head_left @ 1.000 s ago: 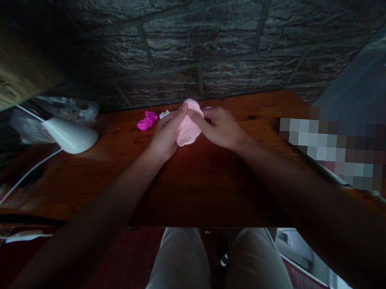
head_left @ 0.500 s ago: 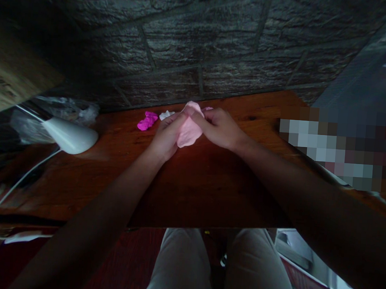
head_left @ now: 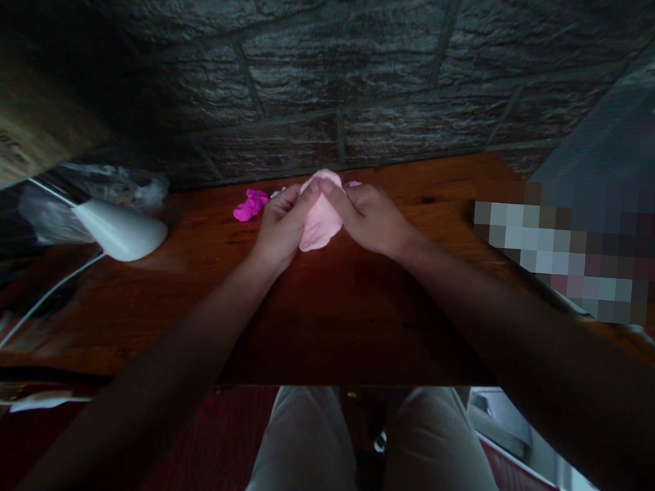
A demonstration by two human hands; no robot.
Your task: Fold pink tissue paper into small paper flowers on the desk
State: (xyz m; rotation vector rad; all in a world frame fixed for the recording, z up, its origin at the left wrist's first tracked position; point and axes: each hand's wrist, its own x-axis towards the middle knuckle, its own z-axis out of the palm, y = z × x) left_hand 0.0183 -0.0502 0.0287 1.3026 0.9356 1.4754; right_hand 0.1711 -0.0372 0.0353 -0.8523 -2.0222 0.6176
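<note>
Between my hands, above the wooden table, is a flattened pale pink piece of soft modelling clay. My left hand pinches its left side, thumb on the near face. My right hand grips the upper right side, and both thumbs meet near the top. The fingers behind the clay are hidden. Left of my left hand lies a bright magenta lump of clay. A small white lump shows partly behind that hand. Just beyond my right hand, a bit of darker pink material peeks out.
A white desk lamp head with a cable sits at the left, before a crumpled clear plastic bag. Behind the wooden table rises a dark brick-patterned wall. A blurred-out object lies at the right.
My left hand has shifted slightly and now covers more of the white lump. Both thumbs have moved closer together at the top of the pink clay, which stays held.
</note>
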